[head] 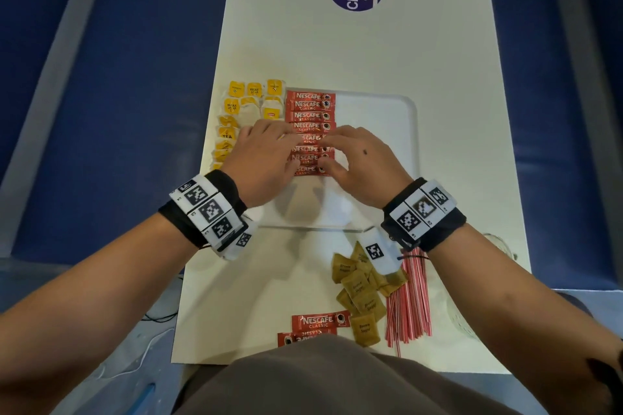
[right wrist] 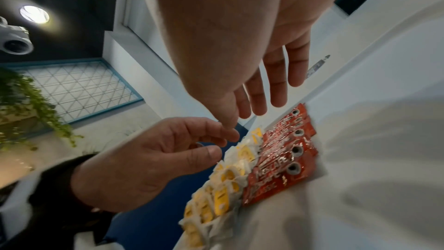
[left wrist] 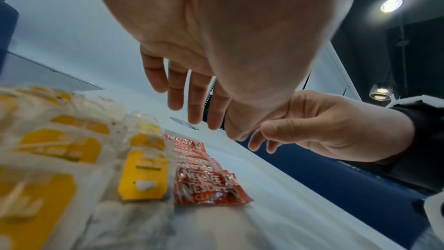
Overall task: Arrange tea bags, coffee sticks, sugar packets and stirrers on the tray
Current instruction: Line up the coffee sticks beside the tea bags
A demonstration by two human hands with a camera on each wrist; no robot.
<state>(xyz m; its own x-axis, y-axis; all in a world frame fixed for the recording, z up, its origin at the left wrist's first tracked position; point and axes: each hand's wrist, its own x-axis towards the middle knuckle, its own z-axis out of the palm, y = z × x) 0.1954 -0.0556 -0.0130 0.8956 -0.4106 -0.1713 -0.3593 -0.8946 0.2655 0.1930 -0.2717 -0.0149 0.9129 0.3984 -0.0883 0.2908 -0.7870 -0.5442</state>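
White surface (head: 438,44) is carrying the tray (head: 387,152) where you are hovering both hands, left (head: 266,162) and right (head: 364,162), fingers loosely spread and gripping nothing, over the coffee sticks (head: 310,118), likely squaring their column beside the tea bags (head: 249,101), while sugar packets (head: 360,296) and stirrers (head: 411,307) are waiting near you.

Right hand (right wrist: 240,54) (fingers relaxed) above red coffee sticks (right wrist: 281,161).
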